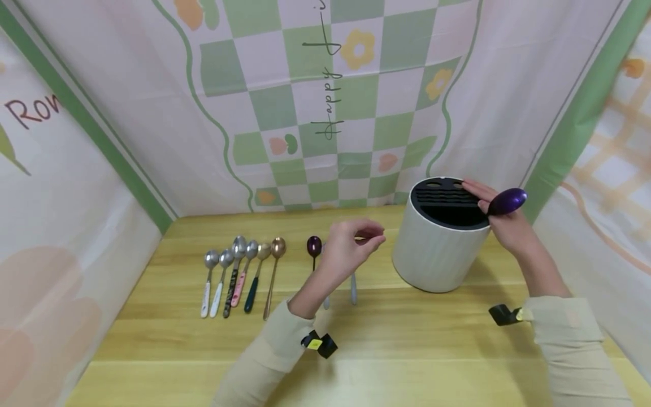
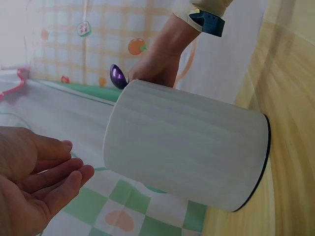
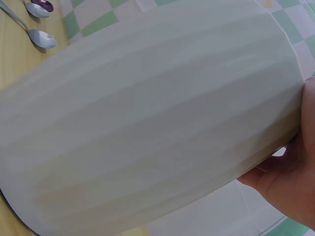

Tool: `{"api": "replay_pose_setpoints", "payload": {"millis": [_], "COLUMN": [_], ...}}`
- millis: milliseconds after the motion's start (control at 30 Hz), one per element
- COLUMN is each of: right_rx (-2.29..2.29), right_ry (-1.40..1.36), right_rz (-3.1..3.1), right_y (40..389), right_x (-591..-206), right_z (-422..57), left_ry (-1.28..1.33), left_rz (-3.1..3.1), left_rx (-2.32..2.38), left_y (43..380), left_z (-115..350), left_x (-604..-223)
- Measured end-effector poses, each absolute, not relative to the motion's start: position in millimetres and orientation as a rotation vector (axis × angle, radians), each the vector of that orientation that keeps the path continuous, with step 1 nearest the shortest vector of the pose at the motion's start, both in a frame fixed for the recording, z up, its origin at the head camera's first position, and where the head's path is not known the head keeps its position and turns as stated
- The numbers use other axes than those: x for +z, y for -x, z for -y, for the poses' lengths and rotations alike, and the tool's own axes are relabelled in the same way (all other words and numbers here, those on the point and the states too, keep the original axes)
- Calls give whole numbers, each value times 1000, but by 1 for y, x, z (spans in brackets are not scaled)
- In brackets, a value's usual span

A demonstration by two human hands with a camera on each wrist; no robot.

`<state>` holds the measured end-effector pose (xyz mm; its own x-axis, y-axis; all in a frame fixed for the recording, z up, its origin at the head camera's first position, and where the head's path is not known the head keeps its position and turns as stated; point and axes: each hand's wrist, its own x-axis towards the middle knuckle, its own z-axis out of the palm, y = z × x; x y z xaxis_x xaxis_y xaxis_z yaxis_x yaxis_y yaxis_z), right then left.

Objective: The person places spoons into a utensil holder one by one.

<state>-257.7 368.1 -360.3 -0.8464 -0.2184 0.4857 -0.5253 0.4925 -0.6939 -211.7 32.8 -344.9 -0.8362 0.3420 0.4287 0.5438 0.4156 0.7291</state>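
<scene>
My right hand point(image 1: 506, 226) rests against the right rim of a white ribbed utensil holder point(image 1: 437, 254), fingers stretched along its black slotted top point(image 1: 447, 195). A purple spoon point(image 1: 508, 201) leans out over that rim, its bowl above the hand and its lower part hidden. To the left of the holder, my left hand point(image 1: 348, 249) hovers over the table, thumb and fingers bent loosely with a gap between them and nothing held. Beneath it lie a dark purple spoon point(image 1: 314, 246) and silver spoons point(image 3: 42, 38), partly covered by the hand in the head view.
Several spoons point(image 1: 238, 249) with varied handles lie side by side on the left of the wooden table point(image 1: 168, 345). A patterned cloth point(image 1: 315, 102) hangs behind the table, with more cloth along both sides.
</scene>
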Motion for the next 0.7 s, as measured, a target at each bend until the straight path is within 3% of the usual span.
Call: {"api": "replay_pose_setpoints", "payload": {"millis": [700], "right_rx": [1285], "right_ry": [-619], "right_rz": [2418], "right_y": [257], "right_x": [-361], "right_z": [-369], "left_ry": [623], "left_rz": [2506], "left_rx": [-1390], "left_y": [209], "left_z": [-2], "left_x": [-388]}}
